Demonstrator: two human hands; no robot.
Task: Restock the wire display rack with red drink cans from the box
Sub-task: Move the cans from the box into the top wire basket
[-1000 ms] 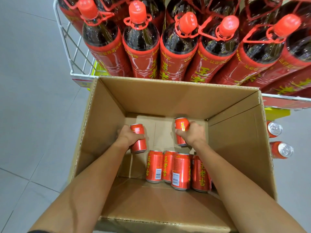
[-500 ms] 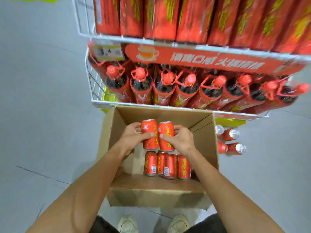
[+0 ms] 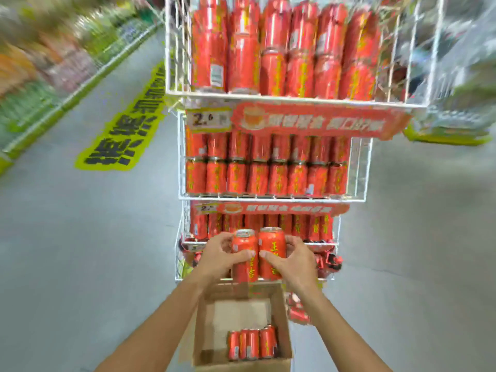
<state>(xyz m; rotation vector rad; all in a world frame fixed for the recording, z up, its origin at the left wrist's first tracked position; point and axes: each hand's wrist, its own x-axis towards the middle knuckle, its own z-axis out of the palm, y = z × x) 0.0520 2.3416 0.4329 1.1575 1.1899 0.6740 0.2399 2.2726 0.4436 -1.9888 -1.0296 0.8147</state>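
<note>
Grey aisle floor (image 3: 80, 237) below: your left hand (image 3: 217, 257) and right hand (image 3: 296, 260) each grip one red can (image 3: 244, 255); knocking them together could loosen either.

The box (image 3: 241, 365) sits on the floor (image 3: 80, 264) before the rack (image 3: 271, 199), a row of cans (image 3: 252, 343) against its near wall. Above its far edge the left can (image 3: 244, 253) touches the right can (image 3: 271, 251).

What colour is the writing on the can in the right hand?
Yellow characters on the red can; the head view shows it.
</note>
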